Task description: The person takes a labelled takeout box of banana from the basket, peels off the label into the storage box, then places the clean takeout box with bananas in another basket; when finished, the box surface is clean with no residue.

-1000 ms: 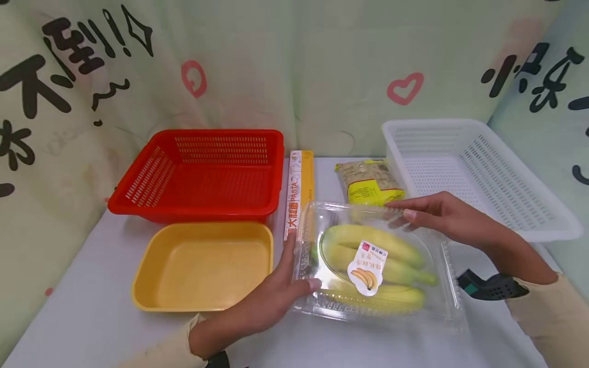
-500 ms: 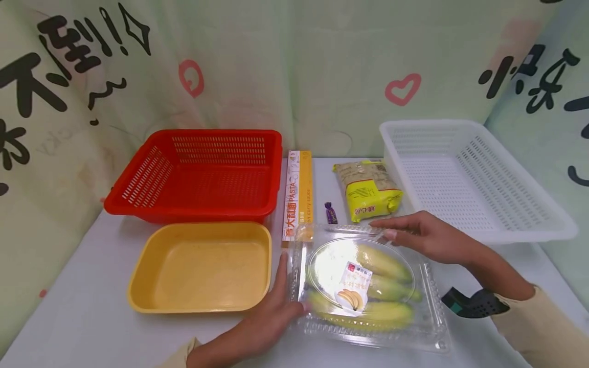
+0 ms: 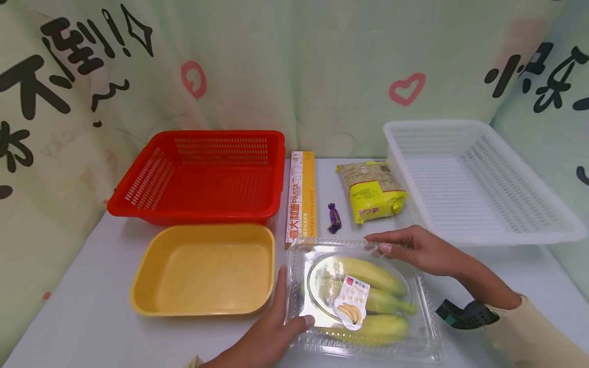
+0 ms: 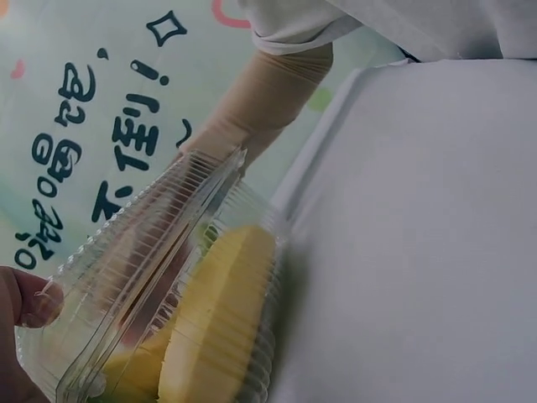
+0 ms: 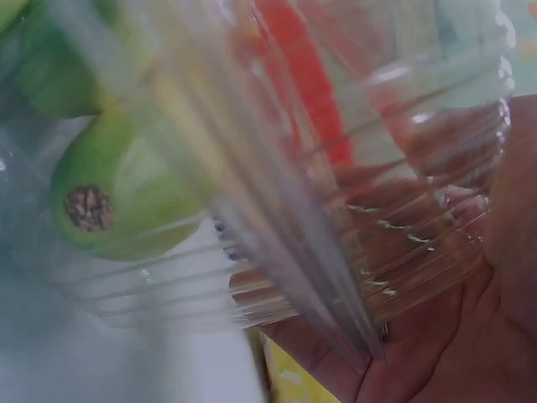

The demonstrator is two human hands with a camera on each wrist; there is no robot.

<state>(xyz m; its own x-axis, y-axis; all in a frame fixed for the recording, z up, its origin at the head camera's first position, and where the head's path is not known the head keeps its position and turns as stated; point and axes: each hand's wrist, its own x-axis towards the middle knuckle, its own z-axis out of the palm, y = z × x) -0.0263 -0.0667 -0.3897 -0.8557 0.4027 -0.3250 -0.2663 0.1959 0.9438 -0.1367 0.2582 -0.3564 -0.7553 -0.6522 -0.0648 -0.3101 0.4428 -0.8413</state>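
A clear plastic clamshell box (image 3: 428, 332) of bananas (image 3: 382, 301) lies low at the front of the table, with a white banana label (image 3: 352, 302) on its lid. At its left side my left hand (image 3: 269, 327) grips the edge, thumb over the lid. My right hand (image 3: 421, 250) holds the far right corner between thumb and fingers. In the left wrist view the box (image 4: 197, 189) is seen side-on, with my thumb (image 4: 40, 304) at its rim. Through the plastic in the right wrist view shows a green banana end (image 5: 126, 193); the palm (image 5: 453, 336) wraps the corner.
A red basket (image 3: 198, 209) stands back left, a yellow tub (image 3: 202, 306) before it. Beyond the box lie a pasta box (image 3: 302, 194), a small purple-wrapped candy (image 3: 334, 219) and a yellow-and-tan food bag (image 3: 372, 191). A white basket (image 3: 506, 237) sits at right.
Both hands have brought the banana box down and toward the person, slightly left. The candy and the whole food bag have come into view behind it.
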